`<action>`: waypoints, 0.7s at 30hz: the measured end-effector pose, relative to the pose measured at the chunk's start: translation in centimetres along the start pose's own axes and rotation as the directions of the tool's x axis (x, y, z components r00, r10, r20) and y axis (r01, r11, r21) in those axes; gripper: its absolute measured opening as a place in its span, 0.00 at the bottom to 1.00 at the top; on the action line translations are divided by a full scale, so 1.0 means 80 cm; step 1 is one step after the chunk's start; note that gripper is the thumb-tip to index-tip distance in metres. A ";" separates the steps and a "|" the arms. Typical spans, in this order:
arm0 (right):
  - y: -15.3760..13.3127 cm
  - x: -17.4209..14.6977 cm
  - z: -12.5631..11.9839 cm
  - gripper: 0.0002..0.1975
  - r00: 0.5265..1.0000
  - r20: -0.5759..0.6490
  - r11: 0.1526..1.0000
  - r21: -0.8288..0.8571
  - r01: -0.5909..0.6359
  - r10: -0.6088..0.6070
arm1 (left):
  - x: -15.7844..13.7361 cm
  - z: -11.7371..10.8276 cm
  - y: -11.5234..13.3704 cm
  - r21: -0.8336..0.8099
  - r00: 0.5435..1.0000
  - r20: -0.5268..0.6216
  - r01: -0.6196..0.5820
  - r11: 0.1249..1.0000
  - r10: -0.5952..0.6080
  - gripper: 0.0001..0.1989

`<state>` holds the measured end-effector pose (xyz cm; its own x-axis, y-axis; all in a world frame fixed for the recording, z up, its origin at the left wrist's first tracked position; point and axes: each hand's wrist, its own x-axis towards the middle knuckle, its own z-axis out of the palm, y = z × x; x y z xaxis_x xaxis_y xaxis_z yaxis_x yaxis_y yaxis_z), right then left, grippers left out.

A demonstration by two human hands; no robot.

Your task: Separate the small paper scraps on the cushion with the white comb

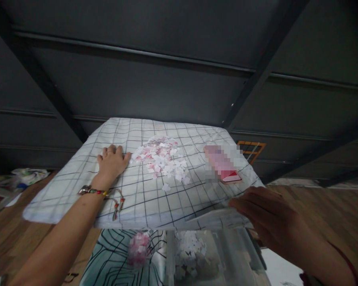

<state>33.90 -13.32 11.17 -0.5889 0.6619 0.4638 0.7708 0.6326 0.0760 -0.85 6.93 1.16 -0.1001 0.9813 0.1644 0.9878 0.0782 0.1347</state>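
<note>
My left hand point(112, 161) lies flat with spread fingers on a white checked cloth point(155, 198). Its thumb is close to a loose pile of small white and pink paper pieces point(164, 159). A ring and a beaded bracelet point(95, 191) are on that hand and wrist. At the right front edge of the cloth is my right hand point(265, 208), blurred, its fingers drawn together. What its fingertips hold, if anything, cannot be made out; the cloth's edge is creased beside them. A pink phone-like object point(222, 161), partly pixelated, rests on the cloth between the pile and my right hand.
Below the cloth's front edge, a clear plastic box point(223, 258) holds white paper pieces point(191, 248). Beside it, a pink paper clump point(139, 248) lies on green patterned fabric point(113, 258). A dark panelled wall point(149, 87) stands directly behind. Wooden floor point(319, 202) shows at both sides.
</note>
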 end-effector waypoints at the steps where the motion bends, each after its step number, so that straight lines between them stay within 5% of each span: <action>1: 0.000 0.006 0.000 0.16 1.000 -0.017 1.000 -0.004 0.010 -0.010 | -0.001 0.000 0.001 0.005 1.000 -0.018 -0.003 1.000 0.003 0.28; 10: 0.009 0.085 0.056 0.15 0.989 -0.136 0.989 -0.142 0.045 -0.064 | -0.010 -0.002 0.007 0.067 0.981 -0.191 -0.010 0.998 0.023 0.26; 21: 0.005 0.054 0.050 0.17 0.992 -0.107 0.993 -0.104 0.059 -0.070 | -0.005 -0.008 0.007 -0.023 0.930 -0.336 -0.167 0.986 0.150 0.23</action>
<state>30.67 -8.63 9.64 -0.6118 0.5695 0.5489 0.7560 0.6251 0.1941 -0.34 6.46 1.77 0.0148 0.8650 0.5016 0.9876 -0.0910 0.1277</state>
